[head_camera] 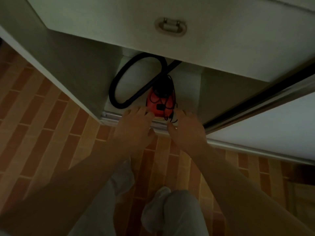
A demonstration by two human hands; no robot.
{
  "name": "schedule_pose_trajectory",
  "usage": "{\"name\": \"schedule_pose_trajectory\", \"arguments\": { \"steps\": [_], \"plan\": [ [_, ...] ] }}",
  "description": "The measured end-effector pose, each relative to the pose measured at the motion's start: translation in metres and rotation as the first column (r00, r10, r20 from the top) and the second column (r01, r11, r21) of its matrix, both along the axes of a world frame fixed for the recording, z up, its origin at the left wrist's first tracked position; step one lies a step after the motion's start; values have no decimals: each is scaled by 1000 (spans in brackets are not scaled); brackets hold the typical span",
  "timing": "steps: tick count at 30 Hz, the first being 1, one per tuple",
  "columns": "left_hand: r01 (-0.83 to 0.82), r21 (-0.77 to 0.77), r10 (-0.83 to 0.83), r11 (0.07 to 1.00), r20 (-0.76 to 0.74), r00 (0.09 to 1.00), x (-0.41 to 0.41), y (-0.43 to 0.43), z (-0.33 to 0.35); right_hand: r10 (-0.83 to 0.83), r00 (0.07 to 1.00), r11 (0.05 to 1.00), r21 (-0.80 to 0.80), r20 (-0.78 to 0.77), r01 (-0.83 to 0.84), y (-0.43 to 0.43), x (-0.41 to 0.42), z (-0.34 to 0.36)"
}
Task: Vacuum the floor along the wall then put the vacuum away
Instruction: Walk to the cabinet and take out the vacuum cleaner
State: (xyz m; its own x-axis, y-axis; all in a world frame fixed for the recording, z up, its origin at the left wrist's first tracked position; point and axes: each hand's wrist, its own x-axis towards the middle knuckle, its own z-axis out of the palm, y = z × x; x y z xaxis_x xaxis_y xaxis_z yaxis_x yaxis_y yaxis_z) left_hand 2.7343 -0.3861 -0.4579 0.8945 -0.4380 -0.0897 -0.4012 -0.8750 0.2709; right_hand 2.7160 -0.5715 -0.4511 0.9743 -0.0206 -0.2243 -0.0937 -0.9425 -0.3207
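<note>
I have both hands low at the cupboard's threshold, a little apart, one on each side of the near end of the vacuum (159, 102). The left hand (135, 124) has its fingers stretched forward and spread, the tips at the red shell's near left edge. The right hand (186, 129) reaches in the same way on the right, its fingers straight rather than curled. In this dim light I see neither closed around anything. The vacuum sits just inside the cupboard on its pale floor, nose toward me, with the black hose (117, 84) looped wide to its left and running back under the overhanging panel that carries a recessed handle (171, 27). A thin black cord (171, 114) lies loose over the shell and spills down at the front, right by the sliding-door track (110, 115) under my wrists. From this alone I cannot say whether the machine is going in or coming out. The cord is my main worry: trailing over the track, it could be pinched when the sliding door (259, 114) runs across, or catch on a finger and drag. The hose looks springy and could push back out over the threshold. The patterned wooden floor (51, 116) lies below, with a socked foot (158, 208) behind.
</note>
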Motion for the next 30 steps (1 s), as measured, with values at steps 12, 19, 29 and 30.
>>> {"name": "schedule_pose_trajectory", "arguments": {
  "steps": [12, 19, 29, 30],
  "plan": [
    [-10, -50, 15, 999, 91, 996, -75, 23, 1, -30, 995, 999, -36, 99, 34, 26, -82, -6],
    [-44, -67, 49, 997, 75, 996, -66, 25, -4, -41, 993, 997, -53, 108, 47, 19, -80, -10],
    [-55, -41, 55, 998, 8, 998, 47, -14, -77, -135, 987, 990, -16, 87, 137, -11, 25, -77],
    [-57, -50, 57, 997, 9, 998, 58, -18, -89, -136, 988, 990, -14, 79, 138, -13, 36, -87]
  ]
}}
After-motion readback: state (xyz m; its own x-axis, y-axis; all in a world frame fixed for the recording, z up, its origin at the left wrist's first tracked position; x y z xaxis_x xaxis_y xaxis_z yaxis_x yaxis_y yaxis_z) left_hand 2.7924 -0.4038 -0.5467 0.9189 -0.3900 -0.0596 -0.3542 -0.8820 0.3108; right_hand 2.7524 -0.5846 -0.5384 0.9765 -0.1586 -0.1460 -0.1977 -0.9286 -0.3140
